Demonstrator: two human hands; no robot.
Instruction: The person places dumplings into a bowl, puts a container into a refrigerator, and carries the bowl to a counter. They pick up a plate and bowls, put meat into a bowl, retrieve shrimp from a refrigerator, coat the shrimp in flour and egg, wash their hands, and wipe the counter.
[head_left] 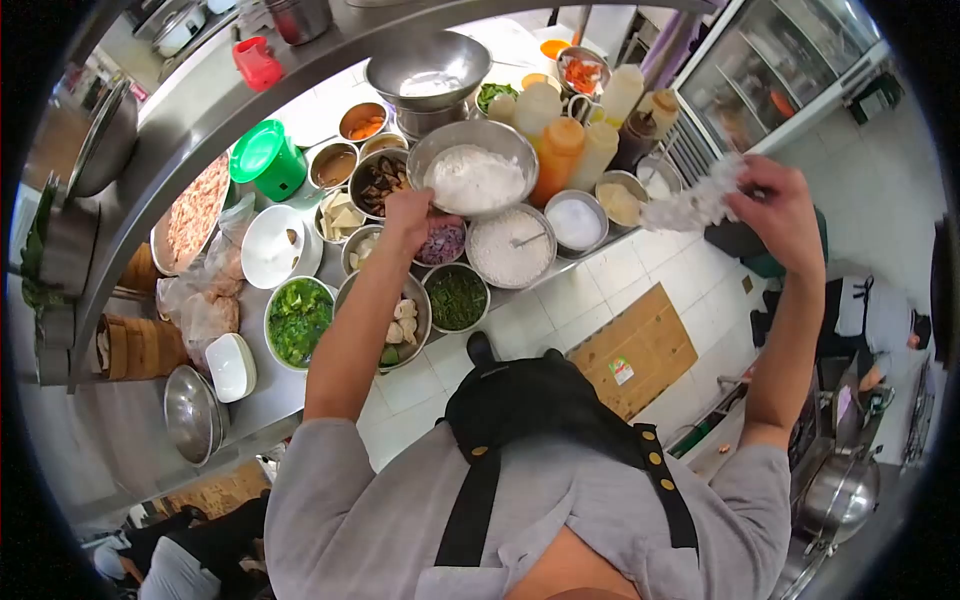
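My left hand [410, 215] reaches down over the steel counter, fingers bunched at the rim of a small bowl of chopped red onion [443, 245], beside a bowl of dark sliced mushrooms [378, 183]. Whether it pinches anything is hidden. My right hand [780, 215] is raised to the right and grips a crumpled clear plastic bag [690, 205]. A large bowl of white flour [472, 177] and a bowl of white grains with a spoon [508, 250] sit just beyond my left hand.
Bowls of chopped greens [298, 320], dark greens [457, 298] and dumplings [400, 325] line the counter edge [260, 385]. Squeeze bottles [560, 150], a green container [265, 160] and bamboo steamers [140, 345] stand around. Another person [880, 320] works at right near a steel pot [838, 495].
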